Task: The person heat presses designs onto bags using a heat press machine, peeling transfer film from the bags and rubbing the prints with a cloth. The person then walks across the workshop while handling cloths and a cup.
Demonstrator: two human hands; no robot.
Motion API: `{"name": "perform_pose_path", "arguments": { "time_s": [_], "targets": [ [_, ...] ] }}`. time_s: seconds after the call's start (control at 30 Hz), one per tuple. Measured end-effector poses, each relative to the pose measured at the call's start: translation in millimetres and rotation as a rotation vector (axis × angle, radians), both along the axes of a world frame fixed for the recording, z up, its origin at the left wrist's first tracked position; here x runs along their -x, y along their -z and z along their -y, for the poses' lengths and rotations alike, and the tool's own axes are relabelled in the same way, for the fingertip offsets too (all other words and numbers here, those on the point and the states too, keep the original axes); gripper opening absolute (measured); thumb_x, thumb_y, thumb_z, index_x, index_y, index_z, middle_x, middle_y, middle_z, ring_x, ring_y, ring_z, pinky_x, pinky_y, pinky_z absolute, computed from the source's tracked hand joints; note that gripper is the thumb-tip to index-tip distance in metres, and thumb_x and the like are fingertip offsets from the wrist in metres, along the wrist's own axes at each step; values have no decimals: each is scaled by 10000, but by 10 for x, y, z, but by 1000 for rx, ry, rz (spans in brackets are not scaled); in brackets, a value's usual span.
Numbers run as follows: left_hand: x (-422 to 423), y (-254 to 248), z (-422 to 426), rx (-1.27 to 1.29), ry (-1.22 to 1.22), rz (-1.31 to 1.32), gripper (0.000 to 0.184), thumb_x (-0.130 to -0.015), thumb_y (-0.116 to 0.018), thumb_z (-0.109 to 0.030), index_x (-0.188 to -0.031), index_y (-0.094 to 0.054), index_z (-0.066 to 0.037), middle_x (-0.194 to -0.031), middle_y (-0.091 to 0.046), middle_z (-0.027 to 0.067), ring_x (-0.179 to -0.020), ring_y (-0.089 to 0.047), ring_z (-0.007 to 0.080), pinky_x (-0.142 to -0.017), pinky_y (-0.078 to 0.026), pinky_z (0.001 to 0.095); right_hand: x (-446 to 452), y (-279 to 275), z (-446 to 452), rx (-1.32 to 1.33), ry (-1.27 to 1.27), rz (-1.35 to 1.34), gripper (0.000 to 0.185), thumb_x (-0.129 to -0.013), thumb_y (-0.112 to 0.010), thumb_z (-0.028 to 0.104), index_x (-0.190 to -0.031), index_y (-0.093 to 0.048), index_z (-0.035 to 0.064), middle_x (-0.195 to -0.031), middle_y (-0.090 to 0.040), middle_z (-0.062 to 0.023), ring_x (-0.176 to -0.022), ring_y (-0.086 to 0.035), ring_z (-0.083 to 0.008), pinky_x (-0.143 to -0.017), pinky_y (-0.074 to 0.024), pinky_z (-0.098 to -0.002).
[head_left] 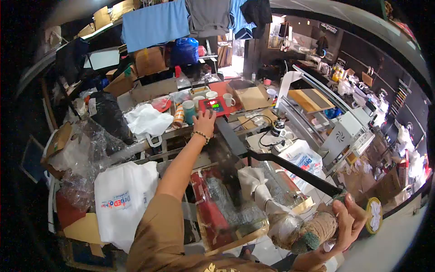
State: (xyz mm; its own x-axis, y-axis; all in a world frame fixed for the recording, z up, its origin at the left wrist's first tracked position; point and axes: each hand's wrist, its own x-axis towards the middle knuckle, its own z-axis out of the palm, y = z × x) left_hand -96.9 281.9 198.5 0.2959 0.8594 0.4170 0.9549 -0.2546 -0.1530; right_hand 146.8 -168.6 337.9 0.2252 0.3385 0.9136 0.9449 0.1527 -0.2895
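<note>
My left hand stretches forward with its fingers spread, at the front edge of a red control box with a lit display. It holds nothing. A grey-green mug and an orange-patterned tumbler stand just left of those fingers. My right hand is at the lower right, fingers curled at the end of a long black lever. A thick tan wrapping is right beside this hand and hides part of its grip.
White printed bags lie at left and right. A white cloth and crumpled clear plastic cover the left side. A large machine stands at right. Shirts hang overhead. White mugs sit behind the control box.
</note>
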Motion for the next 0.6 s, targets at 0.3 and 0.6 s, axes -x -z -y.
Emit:
{"name": "perform_pose_path", "arguments": {
  "time_s": [0.3, 0.6],
  "targets": [
    [-154, 47, -138, -79, -27, 3, 743, -743, -781, -240, -1407, -452, -185, -1303, -477, 67, -1222, -441, 319, -962, -399, 587, -54, 107, 20, -50, -3, 7, 284, -793, -691, 141, -1054, -716, 31, -1085, -603, -197, -1012, -626, -298, -883, -515, -376],
    [-203, 4, -239, -65, -45, 33, 498, -917, -540, -164, -1397, -487, -285, -1322, -470, 128, -1258, -420, 380, -963, -379, 632, -130, 157, 77, -13, -21, 17, 420, -795, -704, 337, -1076, -701, 25, -1090, -596, -214, -1017, -615, -310, -893, -501, -405]
  ]
}}
